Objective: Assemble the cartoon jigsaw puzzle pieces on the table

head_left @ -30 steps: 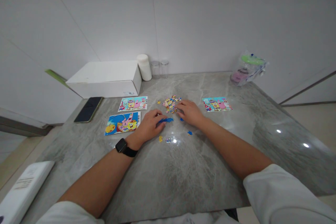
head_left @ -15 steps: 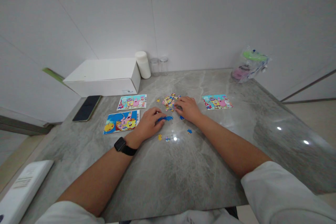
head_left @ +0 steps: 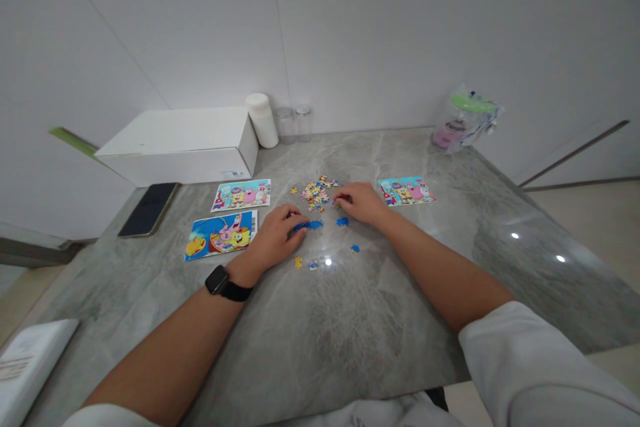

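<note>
My left hand, with a black watch on its wrist, pinches the left end of a strip of joined blue puzzle pieces lying on the table. Beside the pile of mixed puzzle pieces, my right hand has thumb and fingertips closed together on a small puzzle piece, mostly hidden by the fingers. A blue clump of pieces lies just below that hand. Nearer to me are a single blue piece, a yellow piece and a multicoloured piece.
Cartoon picture cards lie left and right, with a blue picture packet by my left wrist. A phone, white box, white bottle, clear jars and a bagged cup stand farther out.
My right hand has drawn slightly back from the pile, its fingertips now pinched, uncovering the blue clump below. My left hand stays at the blue strip. The whole view has shifted a little.
</note>
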Demonstrator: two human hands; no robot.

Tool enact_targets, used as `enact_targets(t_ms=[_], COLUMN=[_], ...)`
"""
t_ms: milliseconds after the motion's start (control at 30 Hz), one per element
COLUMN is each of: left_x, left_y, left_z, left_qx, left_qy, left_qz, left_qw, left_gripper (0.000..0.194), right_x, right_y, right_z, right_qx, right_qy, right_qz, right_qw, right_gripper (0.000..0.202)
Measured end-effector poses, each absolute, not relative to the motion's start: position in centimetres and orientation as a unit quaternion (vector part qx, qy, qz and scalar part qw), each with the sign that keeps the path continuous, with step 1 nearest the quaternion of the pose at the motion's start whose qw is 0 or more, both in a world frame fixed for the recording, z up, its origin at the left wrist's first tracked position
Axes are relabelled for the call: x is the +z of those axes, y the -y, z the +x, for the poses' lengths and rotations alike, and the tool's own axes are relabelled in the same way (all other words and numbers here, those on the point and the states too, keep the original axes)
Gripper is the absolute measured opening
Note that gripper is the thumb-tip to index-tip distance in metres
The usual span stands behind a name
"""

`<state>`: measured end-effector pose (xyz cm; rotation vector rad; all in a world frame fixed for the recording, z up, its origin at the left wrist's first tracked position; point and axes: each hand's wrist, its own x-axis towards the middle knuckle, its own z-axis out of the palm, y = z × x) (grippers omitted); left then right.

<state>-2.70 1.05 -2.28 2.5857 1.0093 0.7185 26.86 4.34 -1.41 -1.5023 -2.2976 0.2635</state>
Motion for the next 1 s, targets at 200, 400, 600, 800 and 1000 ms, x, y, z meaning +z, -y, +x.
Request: enact_targets(t_ms=[200,400,600,800,1000], left_x=[-2.3,-2.3,-2.3,-2.3,-2.4], left_y=[-1.1,-1.1,-1.1,-1.1,-1.2], left_z=[-2.7,-2.6,-2.5,-2.5,-2.6], left_qx=[0.25,0.252,0.254,0.258,0.255], left_qy=[-0.345,-0.349,-0.348,-0.348,-0.349], left_qz=[0.893,0.891,0.89,0.888,0.889], left_qw=[0.143,0.146,0.148,0.151,0.149], left_gripper=[0.027,0.026,0.027,0.026,0.027], right_x=[-1.1,-1.6,-2.4,-2.4,-2.2], right_y=[-3.9,-3.7,-4.4,-4.5,-4.3], right_z=[27.0,25.0,24.2,24.4,24.7], right_qx=[0.047,0.012,0.01,0.018,0.011], right_qy=[0.811,0.808,0.811,0.805,0.811], right_qz=[-0.568,-0.567,-0.566,-0.57,-0.555], right_qw=[0.133,0.158,0.148,0.166,0.181], right_gripper=[0.019,0.034,0.032,0.026,0.018])
